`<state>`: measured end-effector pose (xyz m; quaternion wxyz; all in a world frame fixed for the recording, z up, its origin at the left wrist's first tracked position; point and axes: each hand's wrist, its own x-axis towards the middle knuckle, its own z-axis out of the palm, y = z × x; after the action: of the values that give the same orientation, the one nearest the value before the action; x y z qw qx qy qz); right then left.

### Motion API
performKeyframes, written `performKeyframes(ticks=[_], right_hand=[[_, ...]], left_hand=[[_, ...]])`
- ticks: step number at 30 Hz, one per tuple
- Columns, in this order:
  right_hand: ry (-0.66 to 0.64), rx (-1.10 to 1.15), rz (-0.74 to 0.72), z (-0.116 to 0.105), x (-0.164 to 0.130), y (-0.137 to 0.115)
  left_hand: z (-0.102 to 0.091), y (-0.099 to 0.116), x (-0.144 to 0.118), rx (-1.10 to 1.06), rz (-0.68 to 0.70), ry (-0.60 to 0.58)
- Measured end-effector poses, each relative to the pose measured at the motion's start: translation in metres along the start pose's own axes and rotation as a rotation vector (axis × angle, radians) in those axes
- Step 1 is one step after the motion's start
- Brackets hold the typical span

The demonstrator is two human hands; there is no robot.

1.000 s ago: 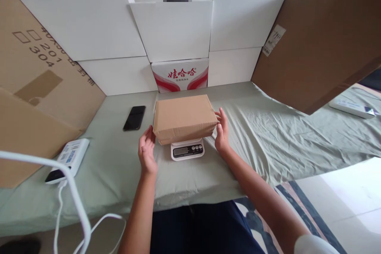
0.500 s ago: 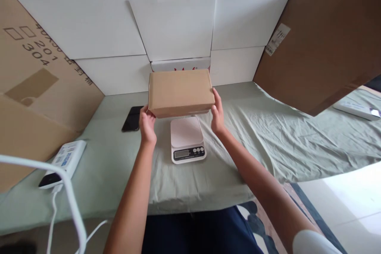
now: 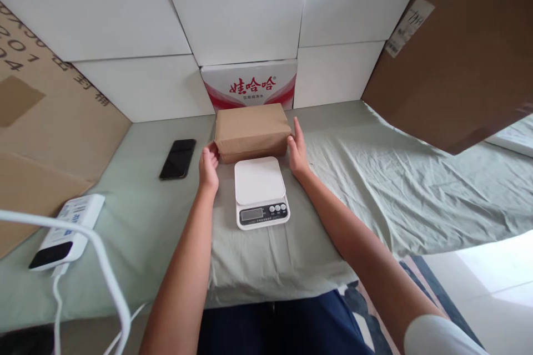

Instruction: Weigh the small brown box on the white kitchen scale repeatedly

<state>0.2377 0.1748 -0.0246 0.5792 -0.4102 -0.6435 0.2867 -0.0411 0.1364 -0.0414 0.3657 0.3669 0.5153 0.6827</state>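
A brown cardboard parcel [image 3: 252, 131] sits on a desk [image 3: 375, 188] covered in green cloth, just behind a white kitchen scale [image 3: 260, 191] and in front of a red-and-white carton [image 3: 249, 84]. The left hand [image 3: 209, 166] and right hand [image 3: 297, 151] press flat against its two short ends, their grip holding the parcel between them. It looks stiff, boxy and fairly light; its wrapping seems smooth, so the ends suit a two-handed hold. A black phone [image 3: 178, 158] lies to the left.
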Motion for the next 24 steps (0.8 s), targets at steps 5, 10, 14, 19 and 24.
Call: performKeyframes(ticks=[5, 10, 14, 19, 24], right_hand=[[0.061, 0.075, 0.150, -0.010, -0.008, 0.009], [-0.074, 0.139, 0.188, -0.006, -0.008, 0.007], [-0.112, 0.130, 0.127, -0.005, -0.008, -0.002], [-0.099, 0.121, 0.156, -0.005, -0.009, 0.001], [-0.105, 0.103, 0.158, -0.005, -0.008, -0.001]], left_hand=[[-0.010, 0.009, 0.005, -0.014, -0.002, 0.024], [-0.005, 0.008, 0.003, 0.016, -0.092, -0.025], [0.000, 0.004, 0.003, 0.018, -0.090, -0.038], [-0.001, 0.002, 0.003, 0.006, -0.075, -0.041], [-0.003, 0.007, 0.002, -0.005, -0.084, -0.058]])
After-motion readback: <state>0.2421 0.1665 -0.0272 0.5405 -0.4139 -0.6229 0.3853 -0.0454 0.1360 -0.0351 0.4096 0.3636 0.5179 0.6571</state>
